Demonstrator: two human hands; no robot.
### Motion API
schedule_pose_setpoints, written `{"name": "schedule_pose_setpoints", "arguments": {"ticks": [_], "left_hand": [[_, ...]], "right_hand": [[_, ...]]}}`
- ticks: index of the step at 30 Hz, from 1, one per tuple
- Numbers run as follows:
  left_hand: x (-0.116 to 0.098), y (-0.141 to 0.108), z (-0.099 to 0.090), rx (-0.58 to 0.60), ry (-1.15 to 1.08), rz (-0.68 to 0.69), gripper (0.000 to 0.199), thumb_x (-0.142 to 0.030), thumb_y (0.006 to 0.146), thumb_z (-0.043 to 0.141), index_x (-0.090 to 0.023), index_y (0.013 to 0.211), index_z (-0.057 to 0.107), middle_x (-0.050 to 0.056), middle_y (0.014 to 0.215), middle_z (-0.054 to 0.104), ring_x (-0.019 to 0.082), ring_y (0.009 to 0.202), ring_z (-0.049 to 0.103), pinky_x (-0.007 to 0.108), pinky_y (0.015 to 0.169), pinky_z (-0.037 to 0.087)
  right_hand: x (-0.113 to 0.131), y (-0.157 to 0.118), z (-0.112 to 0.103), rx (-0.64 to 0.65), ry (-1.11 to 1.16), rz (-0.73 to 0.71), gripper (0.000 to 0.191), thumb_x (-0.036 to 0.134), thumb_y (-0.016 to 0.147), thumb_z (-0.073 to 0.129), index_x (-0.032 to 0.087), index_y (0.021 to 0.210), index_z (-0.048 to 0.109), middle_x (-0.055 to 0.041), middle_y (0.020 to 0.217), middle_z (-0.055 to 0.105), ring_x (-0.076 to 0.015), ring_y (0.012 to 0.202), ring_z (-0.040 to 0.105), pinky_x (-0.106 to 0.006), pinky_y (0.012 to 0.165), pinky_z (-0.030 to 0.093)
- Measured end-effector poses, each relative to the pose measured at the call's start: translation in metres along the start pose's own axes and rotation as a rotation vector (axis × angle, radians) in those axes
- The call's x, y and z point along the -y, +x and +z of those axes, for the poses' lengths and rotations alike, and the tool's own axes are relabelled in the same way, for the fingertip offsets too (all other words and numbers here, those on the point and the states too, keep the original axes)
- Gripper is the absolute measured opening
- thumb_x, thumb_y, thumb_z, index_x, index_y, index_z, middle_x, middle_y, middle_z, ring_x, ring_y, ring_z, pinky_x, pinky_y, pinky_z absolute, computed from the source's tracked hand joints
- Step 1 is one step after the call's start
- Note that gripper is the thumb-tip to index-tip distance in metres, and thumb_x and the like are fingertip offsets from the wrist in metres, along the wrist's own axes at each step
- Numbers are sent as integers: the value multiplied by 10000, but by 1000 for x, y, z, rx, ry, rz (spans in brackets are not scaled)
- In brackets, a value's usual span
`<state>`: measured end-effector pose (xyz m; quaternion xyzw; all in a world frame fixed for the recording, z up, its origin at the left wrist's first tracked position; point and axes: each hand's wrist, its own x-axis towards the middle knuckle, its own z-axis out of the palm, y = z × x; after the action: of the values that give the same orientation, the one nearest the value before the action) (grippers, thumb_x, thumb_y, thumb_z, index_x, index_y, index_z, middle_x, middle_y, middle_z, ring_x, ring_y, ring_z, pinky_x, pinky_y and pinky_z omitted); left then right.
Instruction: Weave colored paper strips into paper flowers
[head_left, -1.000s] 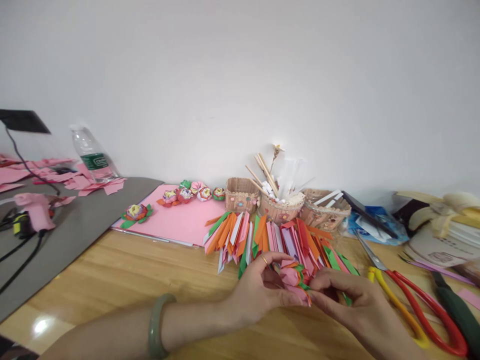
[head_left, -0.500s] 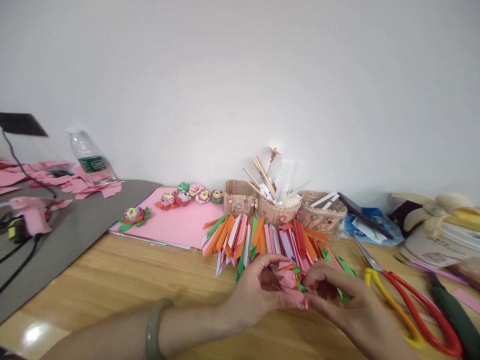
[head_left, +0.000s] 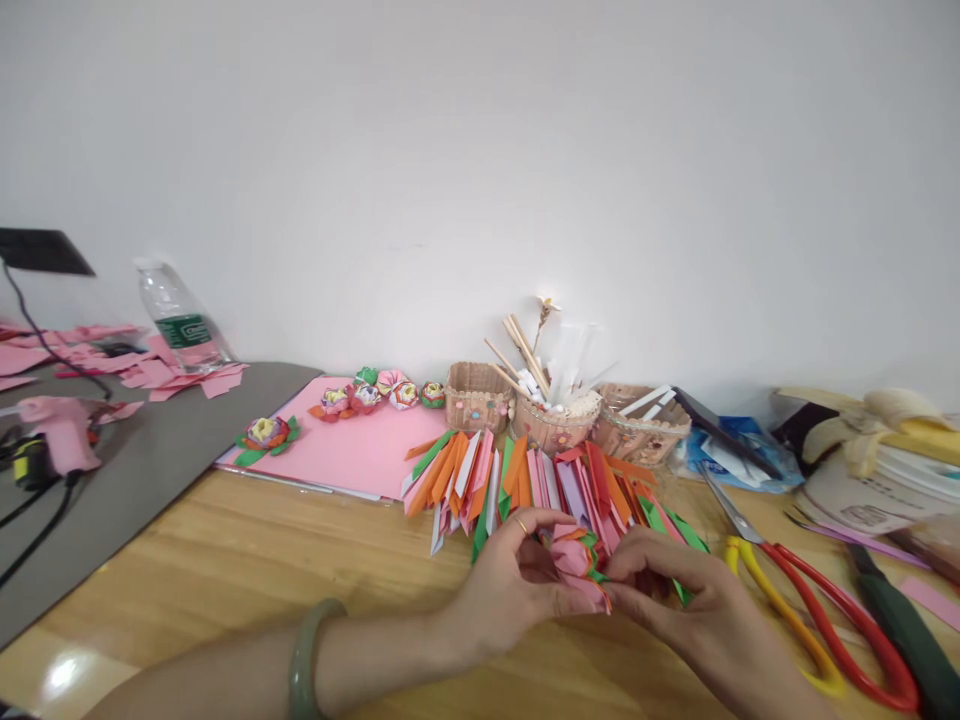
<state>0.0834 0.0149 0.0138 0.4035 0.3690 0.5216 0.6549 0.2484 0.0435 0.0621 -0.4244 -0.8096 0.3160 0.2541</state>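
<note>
A folded paper flower (head_left: 571, 556) in pink, green and orange is held between my two hands, low at the middle right. My left hand (head_left: 517, 575) grips it from the left, thumb below and fingers above. On its right edge, the thumb and fingers of my right hand (head_left: 667, 590) pinch its petals; the exact fold between them is hidden. Just behind the hands lie several folded paper strips (head_left: 457, 475) in orange, pink, green, white, purple and red.
Three woven baskets (head_left: 480, 400) stand by the wall, one with sticks. Several paper flowers (head_left: 365, 398) rest on pink sheets (head_left: 360, 455). Scissors (head_left: 832, 610) lie at right near a banana (head_left: 892, 415). A pink glue gun (head_left: 60, 430) and a bottle (head_left: 180, 320) are at left.
The paper flower has shifted very slightly left in the view, and the right fingertips have moved a little on its edge. Both hands still hold it.
</note>
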Motion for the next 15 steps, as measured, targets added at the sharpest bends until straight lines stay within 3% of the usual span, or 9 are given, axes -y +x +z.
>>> {"name": "schedule_pose_setpoints", "arguments": {"ticks": [9,15], "left_hand": [[-2,0,3,14,-97,6,572,-216,444,821,-168,925,515,-24,758,524,98,691,537,258,688,448],[-3,-1,4,29,-99,17,547,-202,470,812,-164,924,509,-45,699,517,80,653,525,247,678,454]], "right_hand": [[-2,2,-3,160,158,20,202,342,780,566,210,696,693,-27,723,638,-160,668,582,-236,586,426],[-3,1,0,118,188,49,186,334,754,591,208,660,690,-15,670,626,-149,627,572,-227,565,431]]}}
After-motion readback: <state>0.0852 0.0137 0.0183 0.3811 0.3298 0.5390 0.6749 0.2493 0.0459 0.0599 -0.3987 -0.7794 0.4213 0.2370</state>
